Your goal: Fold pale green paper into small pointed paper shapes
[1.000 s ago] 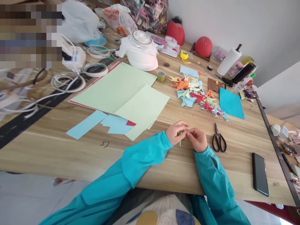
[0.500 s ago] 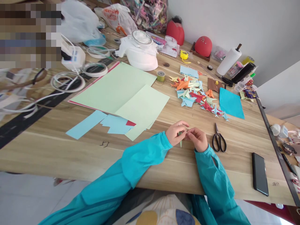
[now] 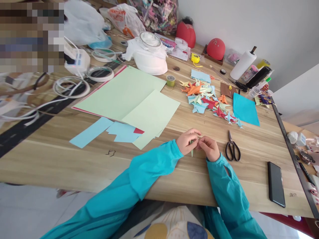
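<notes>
My left hand (image 3: pixel 187 142) is closed around a small pale green piece of folded paper (image 3: pixel 192 152), one pointed tip showing below the fingers. My right hand (image 3: pixel 209 147) meets it fingertip to fingertip in a pinch, and whatever lies between those fingertips is too small to make out. Beyond the hands lies a cluster of folded paper cranes (image 3: pixel 196 89) in orange, red, green, blue and yellow. Black-handled scissors (image 3: pixel 232 149) rest just right of my right hand.
Large pale green sheets (image 3: pixel 119 93) cover the left middle of the table, with blue paper strips (image 3: pixel 91 132) under their edge. A phone (image 3: pixel 276 184) lies at right. Further back are a turquoise cloth (image 3: pixel 245 109), a thread spool (image 3: pixel 170 81) and a yellow tape measure (image 3: pixel 195 58). Cables (image 3: pixel 71 87) crowd the left.
My right hand has shifted very slightly; both hands stay together over the same spot. Nothing else has visibly moved.
</notes>
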Demonstrator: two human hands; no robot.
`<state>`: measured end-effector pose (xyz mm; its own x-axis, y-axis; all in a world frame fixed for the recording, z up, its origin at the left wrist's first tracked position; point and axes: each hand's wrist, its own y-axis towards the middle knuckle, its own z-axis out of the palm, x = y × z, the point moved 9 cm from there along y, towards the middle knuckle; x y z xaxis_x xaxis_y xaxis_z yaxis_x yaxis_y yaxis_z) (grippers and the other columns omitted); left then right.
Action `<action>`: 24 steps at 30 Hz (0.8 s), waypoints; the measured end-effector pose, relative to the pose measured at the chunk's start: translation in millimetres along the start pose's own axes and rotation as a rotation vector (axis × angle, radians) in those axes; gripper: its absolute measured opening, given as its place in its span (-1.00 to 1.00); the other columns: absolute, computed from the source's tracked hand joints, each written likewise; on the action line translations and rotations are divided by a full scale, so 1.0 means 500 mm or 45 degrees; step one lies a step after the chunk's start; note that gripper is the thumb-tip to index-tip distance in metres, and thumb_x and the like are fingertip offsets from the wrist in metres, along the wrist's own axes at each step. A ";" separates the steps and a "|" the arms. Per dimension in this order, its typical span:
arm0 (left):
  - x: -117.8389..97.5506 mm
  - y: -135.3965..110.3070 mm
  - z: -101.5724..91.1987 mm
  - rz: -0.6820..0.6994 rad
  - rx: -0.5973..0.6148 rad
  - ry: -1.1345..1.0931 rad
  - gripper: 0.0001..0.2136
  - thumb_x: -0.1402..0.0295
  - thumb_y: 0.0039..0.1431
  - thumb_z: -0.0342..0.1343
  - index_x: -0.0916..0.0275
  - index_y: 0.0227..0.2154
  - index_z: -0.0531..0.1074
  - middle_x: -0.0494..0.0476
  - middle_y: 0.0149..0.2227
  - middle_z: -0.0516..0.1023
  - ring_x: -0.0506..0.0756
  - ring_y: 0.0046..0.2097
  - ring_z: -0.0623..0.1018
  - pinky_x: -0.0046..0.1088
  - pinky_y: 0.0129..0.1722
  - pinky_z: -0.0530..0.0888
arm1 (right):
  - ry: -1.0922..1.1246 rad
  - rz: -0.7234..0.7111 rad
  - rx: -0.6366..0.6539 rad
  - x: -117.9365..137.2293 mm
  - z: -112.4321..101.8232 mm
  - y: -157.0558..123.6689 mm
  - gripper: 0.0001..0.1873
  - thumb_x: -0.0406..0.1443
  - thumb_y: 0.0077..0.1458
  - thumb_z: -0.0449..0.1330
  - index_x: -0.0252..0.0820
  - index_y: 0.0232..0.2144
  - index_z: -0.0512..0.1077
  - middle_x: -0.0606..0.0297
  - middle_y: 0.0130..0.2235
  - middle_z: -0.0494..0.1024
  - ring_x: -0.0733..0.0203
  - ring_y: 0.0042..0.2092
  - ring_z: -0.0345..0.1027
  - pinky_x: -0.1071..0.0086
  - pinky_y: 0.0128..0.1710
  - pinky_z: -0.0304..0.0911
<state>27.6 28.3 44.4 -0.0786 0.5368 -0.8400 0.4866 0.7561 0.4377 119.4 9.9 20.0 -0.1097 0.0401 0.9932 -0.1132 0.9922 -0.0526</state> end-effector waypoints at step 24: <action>0.009 0.001 0.015 -0.106 0.065 -0.191 -0.80 0.46 0.05 -0.04 0.28 -0.66 0.27 0.25 -0.17 0.41 0.10 -0.14 0.44 -0.40 -0.20 0.37 | 0.081 0.009 0.074 -0.005 0.007 0.002 -0.69 -0.10 -0.05 0.18 -0.19 -0.62 0.32 0.34 -0.63 0.44 0.29 -0.57 0.29 0.38 -0.52 0.26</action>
<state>34.1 28.6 38.4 0.0087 0.4083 -0.9128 0.5275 0.7736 0.3510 116.3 10.2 17.0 -0.0478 0.0567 0.9972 -0.1697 0.9834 -0.0641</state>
